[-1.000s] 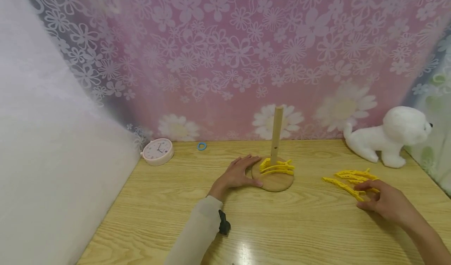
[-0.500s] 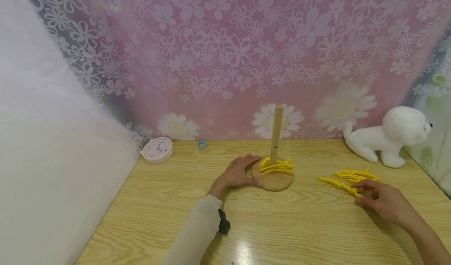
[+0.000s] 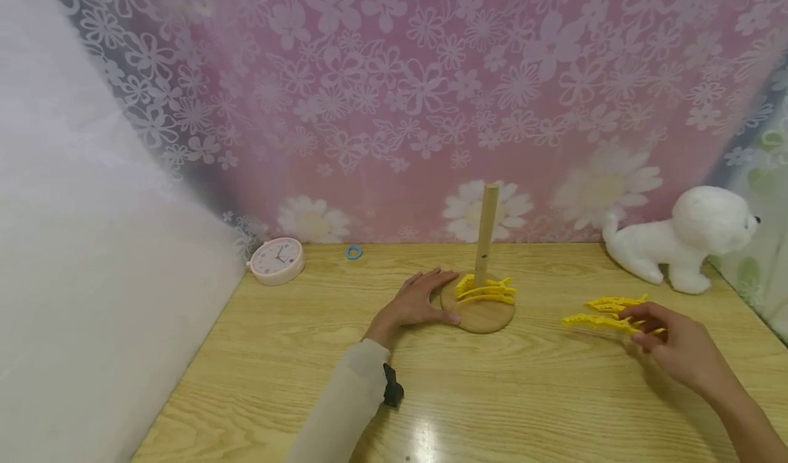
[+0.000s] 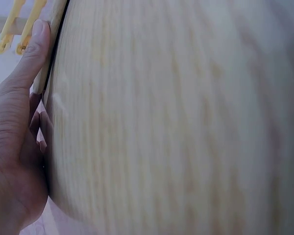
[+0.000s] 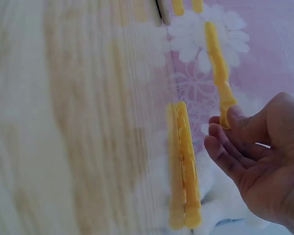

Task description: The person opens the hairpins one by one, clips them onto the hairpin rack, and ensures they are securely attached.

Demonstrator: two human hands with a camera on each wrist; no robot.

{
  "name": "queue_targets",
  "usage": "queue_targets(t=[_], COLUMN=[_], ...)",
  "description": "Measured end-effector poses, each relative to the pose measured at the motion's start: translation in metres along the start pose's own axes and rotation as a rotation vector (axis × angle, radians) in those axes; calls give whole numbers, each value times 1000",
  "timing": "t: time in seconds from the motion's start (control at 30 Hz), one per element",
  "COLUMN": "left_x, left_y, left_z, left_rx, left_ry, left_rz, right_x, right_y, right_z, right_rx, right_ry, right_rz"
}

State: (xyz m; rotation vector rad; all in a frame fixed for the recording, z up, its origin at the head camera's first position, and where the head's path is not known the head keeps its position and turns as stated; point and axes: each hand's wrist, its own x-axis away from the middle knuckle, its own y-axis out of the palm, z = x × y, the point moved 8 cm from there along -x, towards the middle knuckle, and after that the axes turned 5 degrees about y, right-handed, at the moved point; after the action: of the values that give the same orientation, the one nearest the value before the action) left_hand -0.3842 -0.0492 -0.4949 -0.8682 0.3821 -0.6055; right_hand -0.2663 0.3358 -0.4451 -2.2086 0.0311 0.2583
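Your right hand (image 3: 682,348) pinched a yellow clip (image 3: 592,321) pointing lengthwise toward your left hand (image 3: 416,303), spread loosely against the wooden base (image 3: 486,318).

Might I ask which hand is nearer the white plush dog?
Right: the right hand, holding a yellow clip, is on the near side of the plush dog; the left hand is farther off, touching the wooden base.

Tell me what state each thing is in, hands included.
Left hand: spread against the wooden base.
Right hand: pinching a yellow clip.
Yellow clip: lifted off the table.
Post: upright.
Stand clips: low, by the post.
Loose clips: lying on the table.
Clock: face up.
Blue ring: flat.
Plush dog: upright.
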Motion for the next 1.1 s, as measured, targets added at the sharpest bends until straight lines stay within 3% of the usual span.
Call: queue_targets(t=[0.27, 0.67, 1.1], left_x=[-3, -2, 1], left_y=[1, 2, -2], left_z=[2, 0, 1], left_rx=[-2, -13, 8], left_ry=[9, 1, -2], left_rz=[-14, -13, -6], right_x=[-5, -27, -52], right_y=[0, 12, 16], right_z=[-24, -64, -93], right_rx=[-45, -60, -98], right_ry=[-30, -43, -46], right_rz=[109, 128, 250])
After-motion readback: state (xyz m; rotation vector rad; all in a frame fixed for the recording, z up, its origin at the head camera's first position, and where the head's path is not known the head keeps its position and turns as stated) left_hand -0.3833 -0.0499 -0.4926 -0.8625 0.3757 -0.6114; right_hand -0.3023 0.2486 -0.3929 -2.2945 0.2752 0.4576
